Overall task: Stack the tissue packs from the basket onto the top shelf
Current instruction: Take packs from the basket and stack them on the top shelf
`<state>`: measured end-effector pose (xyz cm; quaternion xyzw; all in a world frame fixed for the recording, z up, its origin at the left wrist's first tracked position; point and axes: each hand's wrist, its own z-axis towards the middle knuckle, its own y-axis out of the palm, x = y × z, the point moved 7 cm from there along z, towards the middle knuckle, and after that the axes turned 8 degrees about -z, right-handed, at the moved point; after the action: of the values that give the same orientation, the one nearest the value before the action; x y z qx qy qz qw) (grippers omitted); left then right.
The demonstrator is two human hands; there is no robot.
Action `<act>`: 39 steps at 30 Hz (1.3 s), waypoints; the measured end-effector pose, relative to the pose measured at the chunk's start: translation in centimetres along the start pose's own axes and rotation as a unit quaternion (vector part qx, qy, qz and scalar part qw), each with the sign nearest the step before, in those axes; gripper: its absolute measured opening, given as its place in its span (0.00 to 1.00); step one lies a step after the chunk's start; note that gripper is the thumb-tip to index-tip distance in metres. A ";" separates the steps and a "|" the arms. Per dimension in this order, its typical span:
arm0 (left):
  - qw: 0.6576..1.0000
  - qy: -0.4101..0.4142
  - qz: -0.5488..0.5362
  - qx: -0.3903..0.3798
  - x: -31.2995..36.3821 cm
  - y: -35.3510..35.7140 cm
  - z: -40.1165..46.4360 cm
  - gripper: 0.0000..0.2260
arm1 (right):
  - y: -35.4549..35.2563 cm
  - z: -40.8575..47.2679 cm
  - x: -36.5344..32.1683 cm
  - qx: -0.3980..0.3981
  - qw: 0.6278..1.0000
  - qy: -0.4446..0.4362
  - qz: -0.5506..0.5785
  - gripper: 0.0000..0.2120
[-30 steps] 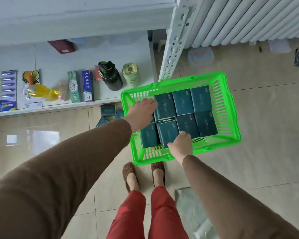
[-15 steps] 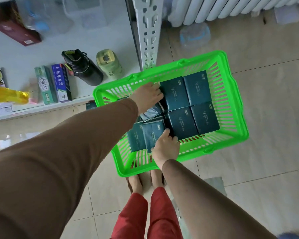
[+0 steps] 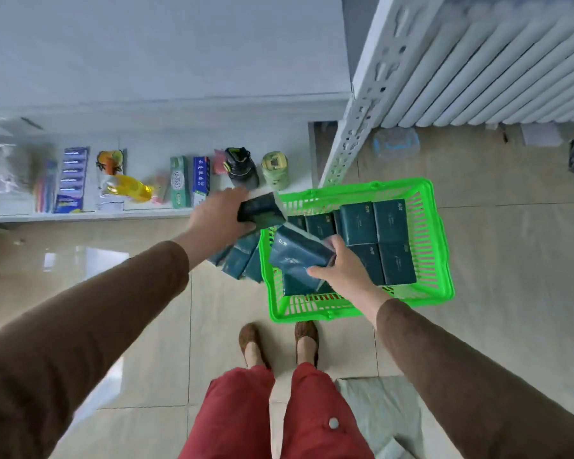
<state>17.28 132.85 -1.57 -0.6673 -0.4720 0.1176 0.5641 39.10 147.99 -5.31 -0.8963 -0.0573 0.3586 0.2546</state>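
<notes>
A bright green plastic basket [image 3: 438, 246] stands on the tiled floor and holds several dark teal tissue packs [image 3: 375, 223]. My left hand [image 3: 212, 220] grips one teal pack [image 3: 260, 208], lifted above the basket's left rim. My right hand [image 3: 342, 270] holds another teal pack [image 3: 295, 256], tilted and raised over the basket's left half. The white top shelf [image 3: 163, 51] spreads across the upper left of the view. More teal packs [image 3: 242, 260] lie below, left of the basket.
A lower shelf [image 3: 140, 144] carries toothpaste boxes, a black bottle [image 3: 242, 167], a green jar [image 3: 275, 168] and a yellow bottle [image 3: 130, 190]. A white perforated upright [image 3: 362, 104] and a radiator [image 3: 494, 61] stand to the right. My feet [image 3: 279, 342] are just before the basket.
Both hands have risen out of the basket, each with a tissue pack. The left hand has moved left and up past the rim. My view has tilted up toward the top shelf.
</notes>
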 end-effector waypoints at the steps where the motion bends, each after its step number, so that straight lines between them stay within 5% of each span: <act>1: 0.999 -0.024 -0.028 0.019 -1.6 -2.9 -1.7 0.22 | -0.4 -0.6 -2.9 -0.003 1.000 -0.019 0.022 0.24; 9: 0.952 -0.153 -0.196 0.181 -19.2 -24.0 -14.5 0.20 | 4.7 -2.8 -29.1 -0.061 0.974 -0.169 0.138 0.18; 19: 0.936 -0.128 -0.126 0.303 -40.4 -42.2 -21.9 0.17 | 19.1 -5.6 -53.6 -0.062 0.950 -0.272 0.139 0.17; 39: 0.953 -0.090 0.095 0.273 -63.4 -59.4 -2.6 0.23 | 30.6 13.8 -79.4 0.048 0.945 -0.298 0.128 0.18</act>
<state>-43.89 78.00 26.82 -0.5160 -0.4052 0.3550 0.6659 -31.06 104.68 19.74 -0.7349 0.0023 0.6413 0.2206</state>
